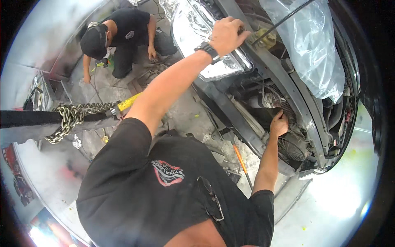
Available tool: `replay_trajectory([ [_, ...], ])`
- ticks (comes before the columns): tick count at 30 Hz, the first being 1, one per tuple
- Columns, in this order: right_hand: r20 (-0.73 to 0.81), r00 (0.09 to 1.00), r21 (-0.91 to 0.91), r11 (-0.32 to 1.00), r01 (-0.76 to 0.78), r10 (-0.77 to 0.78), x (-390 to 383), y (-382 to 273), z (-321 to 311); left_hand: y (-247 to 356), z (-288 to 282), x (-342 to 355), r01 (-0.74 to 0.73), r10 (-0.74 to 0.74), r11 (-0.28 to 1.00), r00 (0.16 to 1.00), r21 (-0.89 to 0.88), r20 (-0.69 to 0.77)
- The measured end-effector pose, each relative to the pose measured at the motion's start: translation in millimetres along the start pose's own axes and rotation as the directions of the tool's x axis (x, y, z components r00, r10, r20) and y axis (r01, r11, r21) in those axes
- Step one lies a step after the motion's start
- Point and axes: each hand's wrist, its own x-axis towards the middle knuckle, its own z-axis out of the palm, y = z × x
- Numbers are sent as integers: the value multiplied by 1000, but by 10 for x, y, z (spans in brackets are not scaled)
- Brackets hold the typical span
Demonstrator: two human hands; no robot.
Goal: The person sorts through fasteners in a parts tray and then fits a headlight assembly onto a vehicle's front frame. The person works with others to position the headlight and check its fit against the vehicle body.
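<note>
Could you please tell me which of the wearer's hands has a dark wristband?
The left hand, farther from the fan: a dark wristband circles its wrist; the right hand has none.

Scuffed grey floor point(181, 109), thin dark cables point(97, 94) across it, crouching co-worker point(131, 25), small yellow-green speck point(196, 115).

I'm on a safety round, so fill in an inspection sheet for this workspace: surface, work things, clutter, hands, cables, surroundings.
Surface: grey floor, with yellow-green specks.
Work things: car with its front opened up and a fan exposed; foil and clear plastic over parts of it.
Clutter: orange-handled tool beside the car.
Hands: left hand at the foil's edge; right hand inside the car's front, near the fan; neither grip is clear.
Cables: thin dark line on the floor, probably a cable.
Surroundings: co-worker crouched at upper left; chain around a beam.
</note>
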Motion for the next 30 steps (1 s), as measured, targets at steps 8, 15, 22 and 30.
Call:
replay_trajectory([
  [8, -14, 1000, 58, 998, 17, -16, 4, -47, -35, 22, -9, 108, 140, -141, 990, 984, 17, 110],
  [15, 43, 998, -56, 997, -50, 52, -21, 25, -48, 51, 6, 174, 33, -36, 999, 980, 17, 197],
  [22, 66, 998, -45, 999, -18, 21, 0, -17, -19, -108, -8, 324, -137, 83, 981, 936, 137, 341],
  [30, 21, 1000, -58, 998, 23, -22, 6, 52, 20, -264, -12, 425, -205, 234, 972, 897, -116, 376],
])
